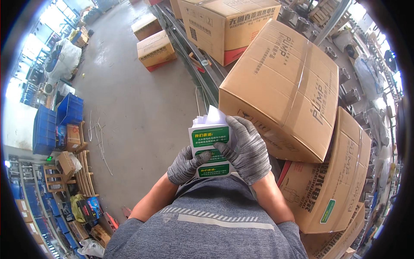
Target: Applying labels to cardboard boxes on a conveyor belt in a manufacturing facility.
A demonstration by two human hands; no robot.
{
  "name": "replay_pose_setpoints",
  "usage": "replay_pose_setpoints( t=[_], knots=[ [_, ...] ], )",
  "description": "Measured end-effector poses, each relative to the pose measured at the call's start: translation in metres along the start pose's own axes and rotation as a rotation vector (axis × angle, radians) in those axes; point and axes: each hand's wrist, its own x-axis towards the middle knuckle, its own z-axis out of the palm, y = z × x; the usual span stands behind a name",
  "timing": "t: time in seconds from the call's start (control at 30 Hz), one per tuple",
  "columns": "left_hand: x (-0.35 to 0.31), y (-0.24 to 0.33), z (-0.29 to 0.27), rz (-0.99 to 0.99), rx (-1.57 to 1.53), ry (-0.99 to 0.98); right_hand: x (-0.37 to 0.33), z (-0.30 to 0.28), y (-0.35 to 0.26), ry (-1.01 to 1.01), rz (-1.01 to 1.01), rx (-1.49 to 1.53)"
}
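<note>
In front of my chest I hold a stack of sticker sheets [210, 137], white with green printed labels in a column. White paper edges fan up loosely at the top. My left hand [186, 165], in a grey knit glove, is closed on the lower left side, its thumb over the front. My right hand [249, 149], gloved alike, grips the right edge, its thumb across the middle label and its fingers near the top corner. The backs of the sheets are hidden. Just right of my hands stands a large cardboard box [280, 86], tilted.
Another box [334, 172] at my right carries a green label [327, 211]. A further carton [224, 26] stands on a metal roller track [189, 47]. Two smaller boxes, one nearer [156, 49], sit on the grey floor. Blue crates [70, 109] and pallets [86, 172] line the left; white strapping [101, 142] lies loose.
</note>
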Motion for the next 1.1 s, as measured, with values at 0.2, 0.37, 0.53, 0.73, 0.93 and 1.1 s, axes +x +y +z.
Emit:
replay_pose_setpoints(
  t=[0.2,0.37,0.53,0.73,0.93,1.1],
  knots=[
    [0.019,0.024,-0.018,-0.034,-0.029,-0.001,0.027,0.018,-0.003,0.117,-0.099,-0.135],
    [0.03,0.046,-0.044,-0.05,-0.069,-0.045,0.049,0.034,-0.014,0.25,-0.236,-0.195],
    [0.044,0.065,-0.058,0.21,0.019,0.039,0.067,0.05,-0.035,0.071,0.389,0.387],
    [0.046,0.091,-0.094,0.276,0.06,-0.028,0.09,0.071,-0.032,0.177,0.471,0.744],
    [0.048,0.105,-0.119,0.032,0.019,-0.051,0.108,0.089,-0.046,0.279,0.054,0.025],
    [0.047,0.114,-0.128,0.067,0.078,-0.06,0.13,0.079,-0.083,-0.104,-0.066,-0.395]
  ],
)
